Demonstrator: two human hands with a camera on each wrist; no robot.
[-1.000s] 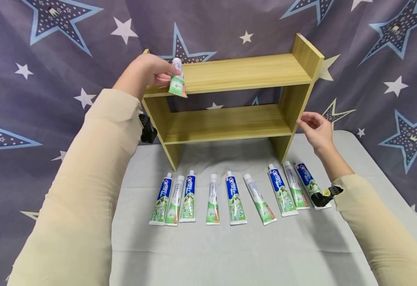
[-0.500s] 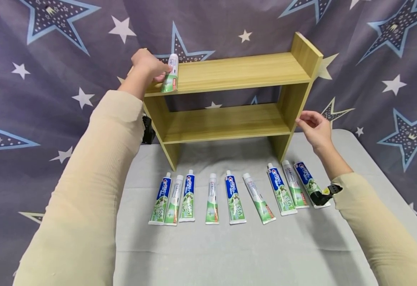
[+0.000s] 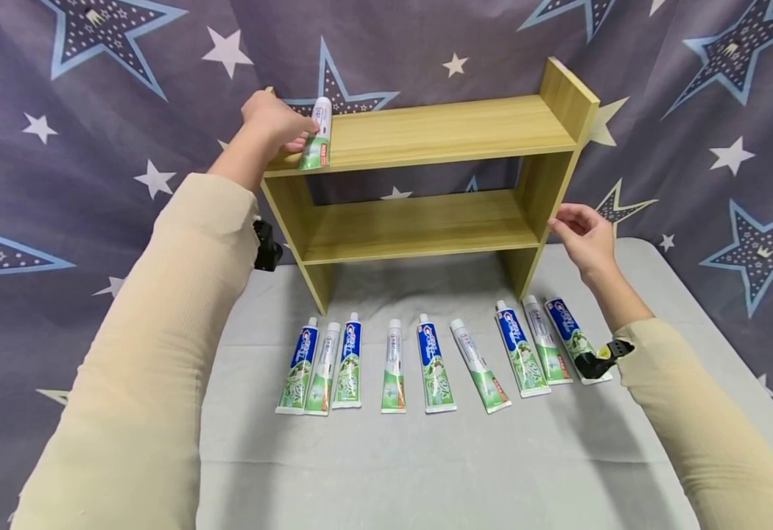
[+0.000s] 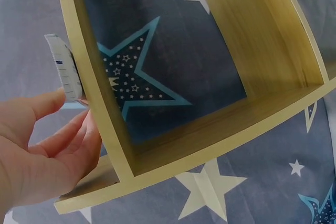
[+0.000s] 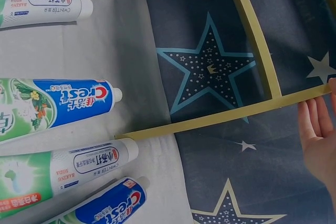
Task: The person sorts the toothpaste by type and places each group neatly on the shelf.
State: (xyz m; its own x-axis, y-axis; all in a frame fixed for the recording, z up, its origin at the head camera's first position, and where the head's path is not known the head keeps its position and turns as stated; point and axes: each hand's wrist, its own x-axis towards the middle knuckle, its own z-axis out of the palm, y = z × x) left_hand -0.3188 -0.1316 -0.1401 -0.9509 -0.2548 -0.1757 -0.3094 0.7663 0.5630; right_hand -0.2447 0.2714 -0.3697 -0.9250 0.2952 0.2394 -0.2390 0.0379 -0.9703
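My left hand (image 3: 274,124) is at the left end of the wooden shelf's upper board, pinching a white and green toothpaste tube (image 3: 320,136). That tube lies on the board, cap toward the back. From the left wrist view, the thumb is against the tube (image 4: 65,72) and the other fingers curl beside it, low at the board. With thumb and fingers, my right hand (image 3: 585,239) grips the outer right side panel of the wooden shelf (image 3: 426,227). In the right wrist view its fingers (image 5: 312,119) meet the edge of that panel.
Several toothpaste tubes lie in a row on the grey cloth (image 3: 426,471) before the shelf, such as a blue and green tube (image 3: 436,368) and a white and green tube (image 3: 393,368). A star-patterned curtain (image 3: 386,44) hangs behind.
My left hand has moved slightly left and set the white and green tube down on the upper board, where it stays held. My right hand has kept its place on the side panel.
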